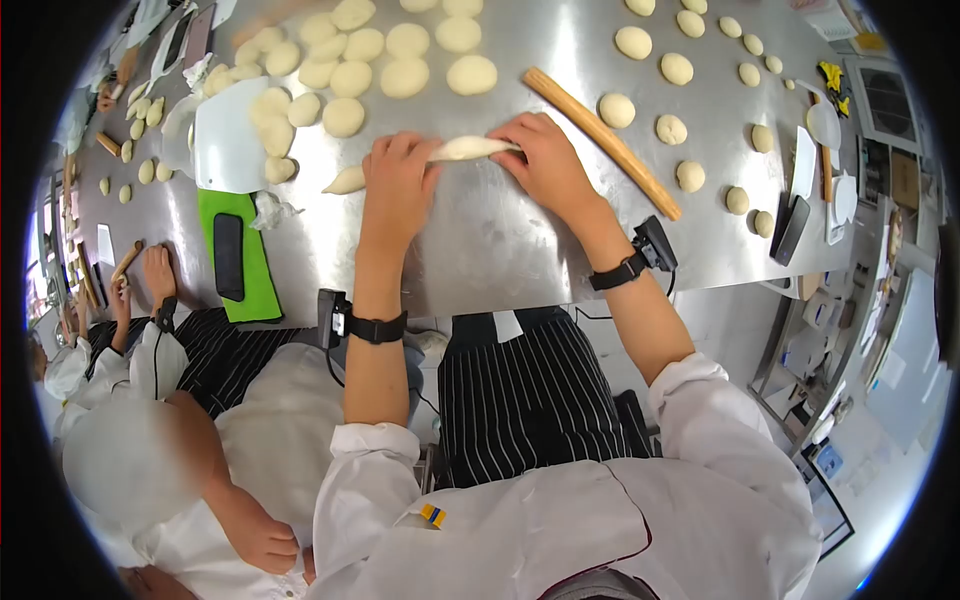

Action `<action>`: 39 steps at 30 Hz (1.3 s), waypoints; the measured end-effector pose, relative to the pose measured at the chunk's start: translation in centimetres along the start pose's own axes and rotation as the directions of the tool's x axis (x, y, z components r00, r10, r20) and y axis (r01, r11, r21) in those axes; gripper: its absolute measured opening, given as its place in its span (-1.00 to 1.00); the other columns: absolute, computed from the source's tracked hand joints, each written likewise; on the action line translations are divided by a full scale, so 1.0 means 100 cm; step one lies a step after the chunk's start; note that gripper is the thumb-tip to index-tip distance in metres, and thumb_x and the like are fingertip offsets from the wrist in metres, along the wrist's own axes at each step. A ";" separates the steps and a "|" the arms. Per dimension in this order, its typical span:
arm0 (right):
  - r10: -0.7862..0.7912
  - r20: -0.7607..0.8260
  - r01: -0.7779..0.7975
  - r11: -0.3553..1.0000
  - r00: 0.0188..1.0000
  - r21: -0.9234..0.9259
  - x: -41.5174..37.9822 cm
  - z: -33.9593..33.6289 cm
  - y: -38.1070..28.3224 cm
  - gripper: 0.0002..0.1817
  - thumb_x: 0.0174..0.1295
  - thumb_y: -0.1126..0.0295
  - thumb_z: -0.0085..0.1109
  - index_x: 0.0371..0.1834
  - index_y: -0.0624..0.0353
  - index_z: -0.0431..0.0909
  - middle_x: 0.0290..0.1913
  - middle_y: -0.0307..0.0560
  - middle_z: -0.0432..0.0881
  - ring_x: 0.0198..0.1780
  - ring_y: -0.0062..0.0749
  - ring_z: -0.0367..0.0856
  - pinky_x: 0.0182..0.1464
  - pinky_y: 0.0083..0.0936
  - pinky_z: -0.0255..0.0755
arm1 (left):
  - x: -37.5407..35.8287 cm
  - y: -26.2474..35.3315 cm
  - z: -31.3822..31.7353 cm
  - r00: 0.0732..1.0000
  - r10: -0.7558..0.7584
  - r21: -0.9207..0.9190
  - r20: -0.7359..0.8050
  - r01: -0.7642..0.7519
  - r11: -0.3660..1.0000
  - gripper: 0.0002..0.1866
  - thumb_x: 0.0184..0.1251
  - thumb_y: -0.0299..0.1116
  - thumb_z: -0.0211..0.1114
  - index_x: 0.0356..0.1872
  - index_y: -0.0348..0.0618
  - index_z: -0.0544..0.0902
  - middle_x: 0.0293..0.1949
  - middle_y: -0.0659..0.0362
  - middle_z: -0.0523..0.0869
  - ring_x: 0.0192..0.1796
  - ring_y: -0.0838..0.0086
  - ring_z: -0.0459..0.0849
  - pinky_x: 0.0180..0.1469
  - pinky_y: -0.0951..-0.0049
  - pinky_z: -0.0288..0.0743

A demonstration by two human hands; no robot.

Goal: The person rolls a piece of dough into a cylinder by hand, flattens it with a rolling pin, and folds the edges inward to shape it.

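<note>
A pale strip of dough stretches between my two hands above the steel table. My left hand is closed over its left part, fingers curled down. Left of that hand, a tapered dough end sticks out; whether it belongs to the same strip is hidden under the hand. The thin right end of the strip is pinched by my right hand. A wooden rolling pin lies slantwise just right of my right hand. Several round dough balls sit beyond my hands.
More dough balls are spread at the right. At the left are a white scraper sheet, a green cloth and a dark phone on it. Co-workers stand at the left, one person's hand on the table edge.
</note>
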State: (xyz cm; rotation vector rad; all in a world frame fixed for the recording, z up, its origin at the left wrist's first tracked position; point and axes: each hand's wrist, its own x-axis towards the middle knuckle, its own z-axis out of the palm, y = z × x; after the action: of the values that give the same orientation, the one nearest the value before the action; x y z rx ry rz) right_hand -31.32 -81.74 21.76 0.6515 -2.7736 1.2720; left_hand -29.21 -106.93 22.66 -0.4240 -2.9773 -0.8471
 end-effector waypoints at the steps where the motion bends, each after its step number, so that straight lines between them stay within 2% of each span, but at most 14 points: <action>1: 0.014 0.010 -0.014 1.000 1.000 0.004 -0.002 -0.001 0.000 -0.69 0.22 0.44 0.58 0.03 0.12 0.82 -0.08 -0.09 0.75 0.04 -0.01 0.69 0.12 -0.11 0.59 | -0.003 0.005 -0.002 0.999 0.009 0.030 -0.032 -0.008 1.000 -0.53 0.34 -0.44 0.55 0.28 -0.10 0.77 0.22 0.06 0.79 0.26 -0.06 0.65 0.37 -0.04 0.48; 7: 0.115 -0.103 -0.113 0.993 0.988 0.027 -0.038 -0.039 -0.032 -0.55 0.24 0.64 0.42 0.23 0.16 0.74 0.27 0.09 0.70 0.30 0.10 0.69 0.31 -0.14 0.64 | -0.035 0.028 0.001 0.971 -0.093 -0.001 -0.221 0.095 0.996 -0.34 0.21 -0.68 0.28 0.44 -0.28 0.64 0.37 -0.08 0.73 0.42 -0.16 0.59 0.53 -0.14 0.38; 9: 0.202 -0.253 -0.201 0.979 0.946 0.030 -0.071 -0.078 -0.037 -0.58 0.24 0.65 0.41 0.18 0.15 0.76 0.27 0.09 0.69 0.31 0.10 0.68 0.31 -0.08 0.62 | -0.060 0.058 0.001 0.958 -0.122 -0.099 -0.261 0.100 0.990 -0.46 0.27 -0.69 0.27 0.32 -0.29 0.72 0.21 -0.13 0.80 0.20 -0.07 0.76 0.35 0.00 0.60; 11: 0.262 -0.491 -0.377 0.914 0.831 -0.152 -0.096 -0.118 -0.004 -0.64 0.24 0.62 0.44 0.12 0.13 0.79 0.27 0.06 0.70 0.32 0.12 0.66 0.31 -0.04 0.59 | -0.080 0.087 0.008 0.921 -0.379 -0.367 -0.086 0.324 0.872 -0.60 0.35 -0.68 0.27 0.19 -0.30 0.79 -0.02 -0.13 0.86 -0.09 0.04 0.85 0.05 0.16 0.73; 13: 0.321 -0.498 -0.521 0.783 0.806 -0.339 -0.107 -0.155 0.042 -0.57 0.26 0.47 0.50 0.22 0.06 0.76 0.30 -0.01 0.68 0.30 0.16 0.60 0.32 -0.04 0.55 | -0.076 0.123 0.024 0.933 -0.343 -0.393 -0.112 0.276 0.877 -0.65 0.39 -0.66 0.29 0.15 -0.30 0.80 -0.09 -0.11 0.86 -0.16 0.08 0.85 -0.03 0.19 0.73; 16: 0.288 -0.419 -0.453 0.807 0.861 -0.378 -0.084 -0.177 0.074 -0.43 0.26 0.33 0.55 0.37 0.00 0.69 0.36 0.03 0.63 0.31 0.14 0.59 0.32 0.03 0.55 | -0.035 0.173 0.060 0.936 -0.265 -0.451 -0.233 0.137 0.882 -0.74 0.49 -0.57 0.33 0.12 -0.31 0.81 -0.22 -0.02 0.87 -0.26 0.28 0.84 -0.13 0.30 0.70; 18: 0.337 -0.182 -0.382 0.774 0.924 -0.505 -0.068 -0.173 0.078 -0.38 0.24 0.20 0.58 0.39 0.03 0.64 0.36 0.09 0.59 0.34 0.13 0.57 0.32 0.08 0.56 | -0.008 0.198 0.077 0.910 -0.373 -0.464 -0.180 0.256 0.848 -0.76 0.47 -0.56 0.34 0.08 -0.28 0.81 -0.26 -0.01 0.86 -0.27 0.29 0.84 -0.14 0.29 0.70; 23: 0.568 -0.162 -0.574 0.689 0.807 -0.442 -0.099 -0.164 0.088 -0.52 0.28 0.20 0.53 0.16 0.19 0.62 0.24 0.15 0.59 0.29 0.16 0.61 0.18 0.10 0.64 | 0.008 0.246 0.102 0.808 -0.568 -0.521 -0.155 0.422 0.742 -0.81 0.48 -0.54 0.32 0.01 -0.26 0.81 -0.29 0.01 0.85 -0.31 0.31 0.82 -0.16 0.29 0.68; 25: 0.517 -0.151 -0.532 0.754 0.843 -0.385 -0.116 -0.162 0.095 -0.52 0.28 0.21 0.51 0.16 0.19 0.61 0.21 0.17 0.60 0.23 0.19 0.63 0.15 0.08 0.66 | 0.000 0.257 0.107 0.832 -0.537 -0.557 -0.138 0.383 0.737 -0.83 0.44 -0.59 0.30 -0.06 -0.28 0.81 -0.34 -0.06 0.83 -0.34 0.19 0.83 -0.21 0.21 0.69; 32: 0.381 -0.153 -0.398 0.911 0.912 -0.106 -0.121 -0.178 0.127 -0.72 0.32 0.30 0.37 -0.02 0.25 0.73 -0.04 0.23 0.74 -0.04 0.22 0.76 0.06 0.01 0.67 | -0.009 0.271 0.110 0.803 -0.575 -0.611 -0.156 0.378 0.695 -0.84 0.47 -0.61 0.29 -0.09 -0.28 0.81 -0.35 0.00 0.85 -0.38 0.27 0.82 -0.21 0.28 0.71; 34: 0.454 -0.229 -0.430 0.891 0.861 0.147 -0.120 -0.196 0.109 -0.75 0.36 0.32 0.31 -0.13 0.31 0.80 -0.16 0.23 0.81 -0.07 0.17 0.79 0.04 -0.01 0.66 | -0.011 0.269 0.115 0.725 -0.639 -0.803 0.256 0.528 0.277 -0.75 0.67 -0.35 0.28 0.18 -0.22 0.76 -0.06 0.14 0.89 -0.12 0.43 0.85 0.01 0.40 0.71; 35: 0.453 -0.225 -0.430 0.891 0.863 0.146 -0.125 -0.206 0.089 -0.75 0.36 0.32 0.31 -0.13 0.31 0.80 -0.16 0.23 0.81 -0.07 0.17 0.79 0.04 -0.01 0.66 | -0.010 0.279 0.109 0.723 -0.642 -0.803 0.256 0.528 0.275 -0.75 0.67 -0.35 0.28 0.18 -0.22 0.76 -0.06 0.14 0.89 -0.12 0.43 0.85 0.01 0.40 0.71; 37: 0.567 0.042 -0.532 0.741 0.823 0.410 -0.129 -0.219 0.034 -0.74 0.42 0.30 0.28 -0.10 0.29 0.79 -0.14 0.21 0.79 -0.06 0.16 0.77 0.07 -0.02 0.65 | 0.002 0.313 0.086 0.614 -0.447 -0.760 0.650 0.520 -0.391 -0.58 0.83 -0.05 0.15 0.40 -0.11 0.62 0.25 0.15 0.80 0.18 0.45 0.79 0.27 0.37 0.68; 39: 0.352 0.020 -0.351 0.926 0.936 0.138 -0.137 -0.197 -0.015 -0.72 0.48 0.29 0.27 0.03 0.28 0.77 0.08 0.21 0.77 0.15 0.15 0.72 0.22 -0.05 0.57 | -0.009 0.338 0.088 0.727 -0.239 -0.701 0.644 0.434 -0.566 -0.44 0.90 0.16 -0.04 0.49 -0.05 0.53 0.41 0.16 0.69 0.40 0.44 0.68 0.44 0.32 0.61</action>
State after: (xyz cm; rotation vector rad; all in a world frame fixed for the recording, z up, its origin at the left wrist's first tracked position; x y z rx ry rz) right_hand -21.24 -63.32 33.39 0.1497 -2.9086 1.5328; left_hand -18.98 -75.00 32.42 0.9939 -1.0327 -3.3807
